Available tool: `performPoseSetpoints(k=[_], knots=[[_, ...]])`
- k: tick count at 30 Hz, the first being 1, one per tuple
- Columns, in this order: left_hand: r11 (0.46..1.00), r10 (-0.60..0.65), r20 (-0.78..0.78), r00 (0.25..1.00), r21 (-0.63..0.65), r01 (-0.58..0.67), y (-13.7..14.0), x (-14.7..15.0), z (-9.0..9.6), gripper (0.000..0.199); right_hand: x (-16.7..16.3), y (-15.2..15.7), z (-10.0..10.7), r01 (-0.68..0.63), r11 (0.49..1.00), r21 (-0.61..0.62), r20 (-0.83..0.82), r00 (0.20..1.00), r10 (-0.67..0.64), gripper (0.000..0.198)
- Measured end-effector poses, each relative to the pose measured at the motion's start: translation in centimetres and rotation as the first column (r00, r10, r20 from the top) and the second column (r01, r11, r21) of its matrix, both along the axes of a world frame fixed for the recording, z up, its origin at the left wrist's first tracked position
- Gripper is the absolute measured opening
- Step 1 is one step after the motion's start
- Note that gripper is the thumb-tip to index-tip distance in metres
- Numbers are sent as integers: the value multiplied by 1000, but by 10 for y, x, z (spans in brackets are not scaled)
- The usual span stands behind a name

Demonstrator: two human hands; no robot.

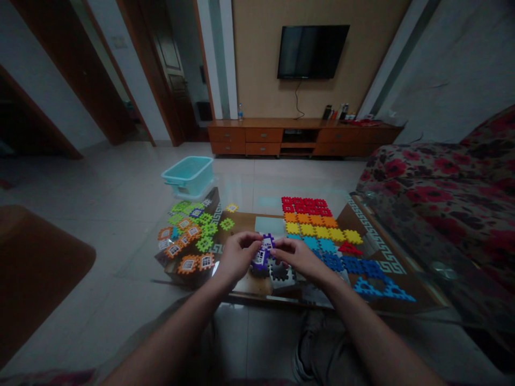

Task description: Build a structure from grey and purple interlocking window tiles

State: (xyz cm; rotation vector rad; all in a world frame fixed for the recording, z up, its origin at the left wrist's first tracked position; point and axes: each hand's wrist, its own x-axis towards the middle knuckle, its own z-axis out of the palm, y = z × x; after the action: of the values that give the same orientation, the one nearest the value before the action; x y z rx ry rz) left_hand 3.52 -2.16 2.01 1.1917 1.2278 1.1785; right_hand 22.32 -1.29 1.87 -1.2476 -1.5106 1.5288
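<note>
Two purple interlocking tiles with white window inserts [260, 256] are between my hands, above the near edge of the glass table [241, 296]. My left hand [243, 254] pinches them from the left, thumb and fingers closed. From the right, the fingertips of my right hand [295, 255] close on the same tiles. Just below lies a black toothed tile [280, 271]. To the right are rows of tiles sorted by colour: red [306, 206], orange [309, 220], yellow [322, 232], light blue [317, 244] and dark blue [354, 264].
A loose pile of green tiles [207, 229] and orange window tiles [189, 262] covers the table's left side. Beyond it stands a turquoise plastic bin [189, 179]. A flowered sofa [438, 155] is at the right, a brown stool-like block [44, 268] at the left.
</note>
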Motion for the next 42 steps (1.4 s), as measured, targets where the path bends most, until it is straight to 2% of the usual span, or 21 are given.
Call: performPoseSetpoints(k=[4,8,15,18,21,26,29,31,36,42], knots=[[999,37,-19,999,36,-36,2,4,-5,13,-5,0,-6,11,999,-43,-35,999,-12,30],[992,101,92,991,67,-108,0,8,-7,24,-6,3,-13,77,996,-53,-70,994,-80,29],[984,134,243,961,-150,-99,2,5,-14,57,-5,3,-13,249,951,-182,-155,948,-278,21],[974,142,293,945,-213,-80,5,5,-14,62,-3,2,-7,333,917,-218,-187,908,-374,24],[962,213,298,931,-228,-147,7,4,-11,63,1,2,0,348,902,-255,-222,887,-405,23],[932,339,204,919,-203,-299,12,-4,-9,50,9,5,0,338,903,-264,-208,895,-396,18],[918,372,171,912,-209,-336,15,-5,-10,35,12,6,-4,346,895,-280,-205,890,-408,16],[913,384,212,899,-232,-336,17,-3,-10,28,13,8,-7,346,891,-293,-215,885,-414,16],[925,340,371,864,-299,-235,13,4,-2,21,12,9,-6,340,901,-270,-220,889,-401,17],[944,204,427,881,-323,-62,6,6,2,16,10,7,2,319,911,-262,-253,888,-384,17]])
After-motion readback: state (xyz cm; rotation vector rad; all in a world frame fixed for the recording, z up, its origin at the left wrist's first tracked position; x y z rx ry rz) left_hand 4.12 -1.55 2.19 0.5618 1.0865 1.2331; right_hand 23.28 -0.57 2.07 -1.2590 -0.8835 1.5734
